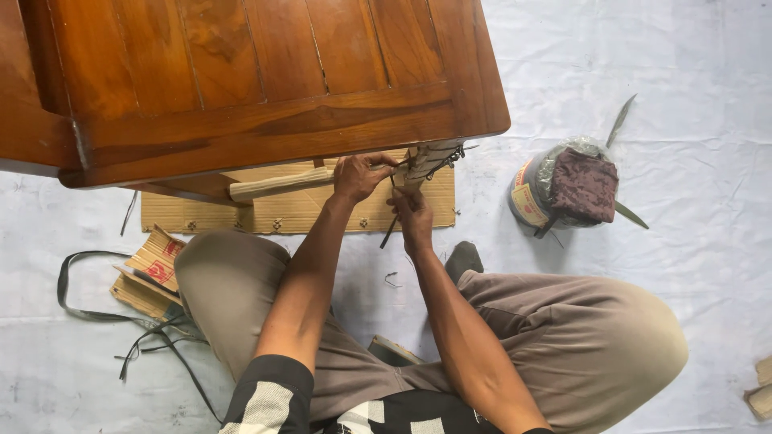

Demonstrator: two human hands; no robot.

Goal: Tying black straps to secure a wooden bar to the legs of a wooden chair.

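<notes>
Beside the hands (pixel 386 189), round tin (pixel 528 201), yellow-red label, flattened cardboard (pixel 153 269)

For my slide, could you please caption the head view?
Both hands, left hand and right hand, wrap a wooden table's leg.

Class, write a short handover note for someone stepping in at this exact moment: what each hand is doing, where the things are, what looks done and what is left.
Left hand: closed around the cardboard-wrapped table leg, under the wooden table.
Right hand: fingers pinching a dark strap beside the wrapped leg's end.
Things: a flat cardboard sheet lies on the white floor cover beneath the leg; loose dark straps and cardboard scraps lie by the left knee; a can with a cloth on top stands to the right.
Done: cardboard is around the leg.
Left: the strap looks loose, not yet fastened.
</notes>
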